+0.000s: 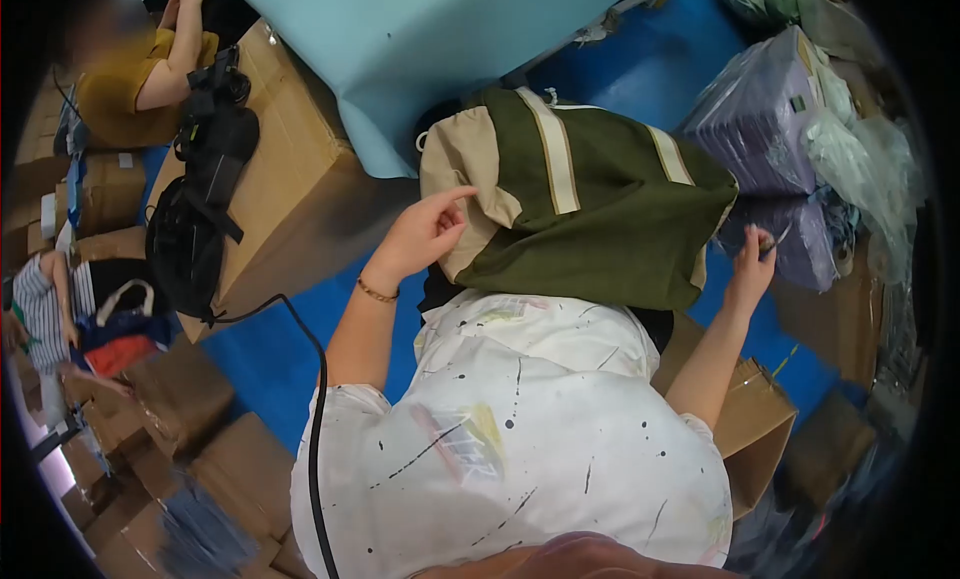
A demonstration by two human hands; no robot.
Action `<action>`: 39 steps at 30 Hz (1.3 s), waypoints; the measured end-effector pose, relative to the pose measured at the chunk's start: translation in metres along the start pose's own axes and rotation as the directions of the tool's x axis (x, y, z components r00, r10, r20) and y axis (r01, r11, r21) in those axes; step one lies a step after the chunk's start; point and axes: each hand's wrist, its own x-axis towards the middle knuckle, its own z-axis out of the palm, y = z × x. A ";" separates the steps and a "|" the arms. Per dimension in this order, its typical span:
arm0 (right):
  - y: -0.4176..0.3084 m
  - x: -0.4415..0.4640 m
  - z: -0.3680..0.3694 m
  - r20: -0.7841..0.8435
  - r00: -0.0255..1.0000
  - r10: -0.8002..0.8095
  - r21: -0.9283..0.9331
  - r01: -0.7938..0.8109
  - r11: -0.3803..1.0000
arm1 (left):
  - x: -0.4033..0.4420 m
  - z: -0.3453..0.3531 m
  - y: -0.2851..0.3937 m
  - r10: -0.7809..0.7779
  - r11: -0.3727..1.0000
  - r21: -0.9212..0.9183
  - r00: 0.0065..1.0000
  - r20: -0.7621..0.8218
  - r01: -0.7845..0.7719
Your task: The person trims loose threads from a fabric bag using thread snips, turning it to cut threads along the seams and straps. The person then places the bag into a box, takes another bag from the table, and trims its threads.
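Note:
An olive-green fabric bag (pixel 620 234) with beige end panels and pale straps lies across my lap. Over its beige left end is my left hand (pixel 428 231), index finger stretched out and the other fingers loosely curled; I make out nothing held in it. Whether it touches the fabric, I cannot tell. My right hand (pixel 750 269) is raised just beyond the bag's right end. Its fingers are closed on a small dark tool with a thin shiny tip, which looks like thread snips (pixel 768 246).
A light blue cloth-covered surface (pixel 400 59) is ahead. To the left, a cardboard box (pixel 285 129) carries black bags (pixel 215 159). Purple plastic-wrapped bundles (pixel 760 119) stand at right, an open carton (pixel 755 419) near my right elbow. Other people (pixel 130 79) sit at left.

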 end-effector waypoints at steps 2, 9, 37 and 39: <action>-0.018 -0.003 0.027 0.065 0.975 -0.212 -0.044 0.215 0.976 | 0.015 0.012 0.032 0.039 0.926 0.375 0.999 0.034 -0.049; 0.032 -0.012 0.065 0.038 0.948 -0.316 -0.391 0.305 0.868 | 0.053 0.028 -0.005 0.279 0.911 0.354 0.948 -0.156 -0.210; 0.093 -0.027 0.021 -0.305 0.801 0.516 0.547 -0.296 0.783 | 0.077 0.053 0.010 0.553 0.592 0.734 0.830 -0.069 -0.333; 0.091 -0.027 0.014 -0.294 0.805 0.516 0.525 -0.315 0.790 | 0.077 0.075 -0.012 0.543 0.560 0.738 0.840 0.017 -0.377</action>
